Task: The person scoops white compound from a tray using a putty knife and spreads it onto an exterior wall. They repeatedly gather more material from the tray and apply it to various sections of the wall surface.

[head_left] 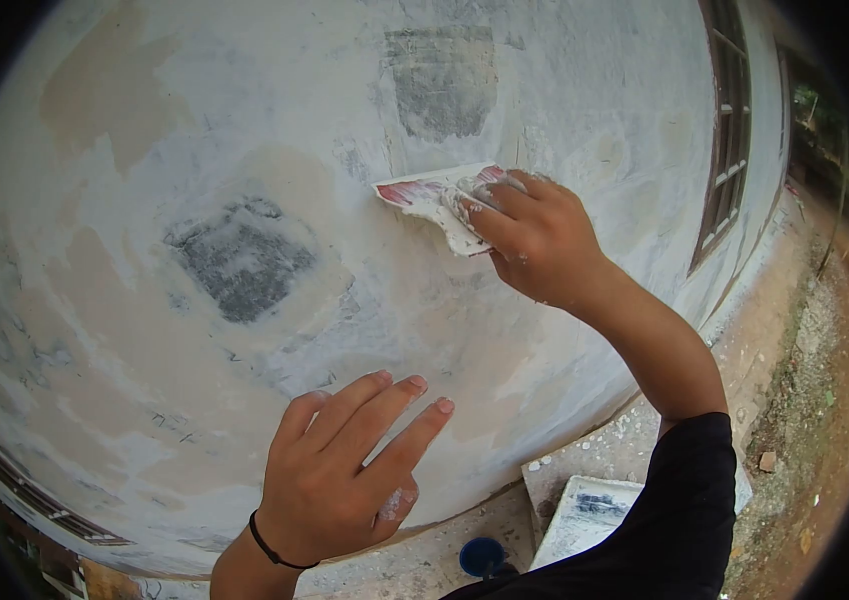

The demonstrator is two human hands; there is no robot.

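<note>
Pressing a thin, light, putty-smeared scraper (432,197) flat against the wall (145,150) below its dark patch (442,85), the right hand (535,240) clenches its fingers (490,205) along the stiff-looking back edge, while the left hand (340,475) hovers released, lower.

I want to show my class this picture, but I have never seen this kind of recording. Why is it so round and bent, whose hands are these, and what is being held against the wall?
There is one picture, taken by a camera worn on a person's head, looking forward and down. Its wide lens bends the flat wall into a bulge and darkens the corners. Both hands belong to the wearer.

The right hand presses a flat scraper, smeared white with red showing through, against the wall. The left hand is open, fingers spread, holding nothing, close to the wall; I cannot tell whether it touches. A black band circles that wrist.

The wall is patchy: pale filler, beige areas and dark grey patches. At the right is a window. Below, on the ground, lie a white tray and a blue round container.
</note>
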